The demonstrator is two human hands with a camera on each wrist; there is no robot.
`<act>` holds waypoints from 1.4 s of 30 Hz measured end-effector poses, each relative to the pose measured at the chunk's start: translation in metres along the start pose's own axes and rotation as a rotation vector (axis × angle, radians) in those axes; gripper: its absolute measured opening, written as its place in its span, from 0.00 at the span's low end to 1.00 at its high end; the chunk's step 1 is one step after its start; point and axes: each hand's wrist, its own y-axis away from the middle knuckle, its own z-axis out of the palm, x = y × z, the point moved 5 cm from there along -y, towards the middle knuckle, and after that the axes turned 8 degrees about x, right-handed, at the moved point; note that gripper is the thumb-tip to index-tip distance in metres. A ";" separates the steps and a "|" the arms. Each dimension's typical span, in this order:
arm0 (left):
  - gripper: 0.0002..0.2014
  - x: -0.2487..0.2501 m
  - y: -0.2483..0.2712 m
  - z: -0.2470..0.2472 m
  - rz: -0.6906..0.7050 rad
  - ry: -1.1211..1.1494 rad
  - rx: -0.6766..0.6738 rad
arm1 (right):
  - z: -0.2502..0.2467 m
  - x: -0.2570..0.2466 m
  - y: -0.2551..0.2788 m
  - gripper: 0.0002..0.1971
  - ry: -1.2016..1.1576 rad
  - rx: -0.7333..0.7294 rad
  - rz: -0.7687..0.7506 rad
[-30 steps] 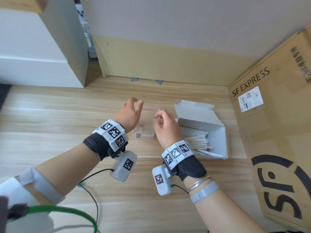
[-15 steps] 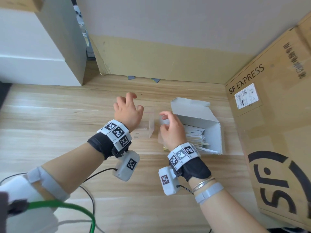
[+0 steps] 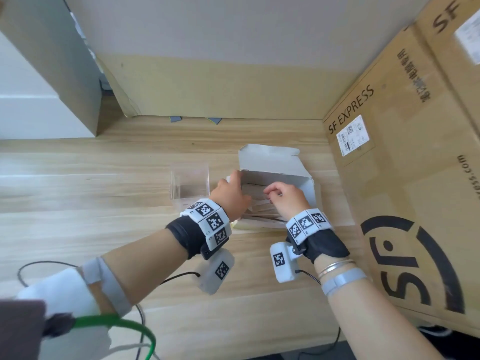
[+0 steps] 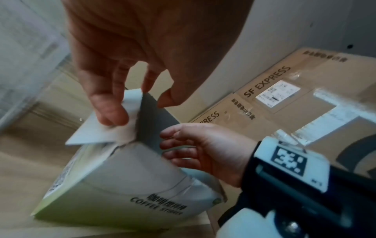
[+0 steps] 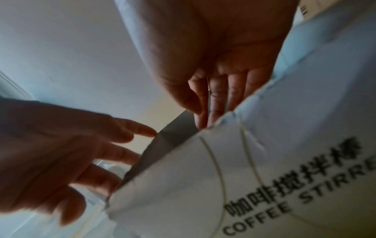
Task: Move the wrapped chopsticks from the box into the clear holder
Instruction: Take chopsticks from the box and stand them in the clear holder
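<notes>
The white box (image 3: 275, 166), printed COFFEE STIRRER (image 5: 274, 185), lies open on the wooden table (image 3: 78, 216). Paper-wrapped chopsticks (image 3: 259, 207) are piled inside it. Just left of it stands the clear holder (image 3: 189, 178), with something pale at its bottom. My left hand (image 3: 232, 183) is at the box's left end; in the left wrist view my left hand (image 4: 138, 103) pinches the side flap (image 4: 97, 133) between thumb and fingers. My right hand (image 3: 270, 196) reaches into the box with fingers curled over the chopsticks. The box wall hides its fingertips (image 5: 203, 119), so a hold does not show.
A large SF EXPRESS carton (image 3: 415, 178) stands close on the right of the box. A cardboard sheet (image 3: 220, 94) leans on the back wall, and a white cabinet (image 3: 39, 105) is at the far left. Cables, one green (image 3: 124, 323), trail at the front left.
Both hands left the clear holder and moved right to the box. The thin stick held over the holder a second ago is gone from my right hand.
</notes>
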 end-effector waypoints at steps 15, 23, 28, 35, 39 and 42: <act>0.18 -0.017 -0.032 0.031 -0.159 0.038 -0.129 | -0.001 0.011 0.001 0.16 -0.003 -0.051 -0.041; 0.32 -0.011 -0.008 0.017 0.197 0.234 0.149 | 0.005 0.000 0.006 0.20 0.171 0.026 -0.170; 0.32 -0.022 -0.006 0.025 0.155 0.319 0.154 | 0.016 -0.002 0.009 0.11 0.349 -0.003 -0.166; 0.31 -0.027 -0.008 0.028 0.127 0.327 0.147 | 0.029 0.002 0.010 0.27 0.519 -0.071 -0.207; 0.30 -0.024 -0.004 0.026 0.096 0.324 0.131 | 0.032 -0.001 0.008 0.29 0.570 -0.089 -0.199; 0.30 -0.021 -0.003 0.025 0.074 0.324 0.129 | 0.036 -0.004 0.009 0.32 0.549 -0.115 -0.226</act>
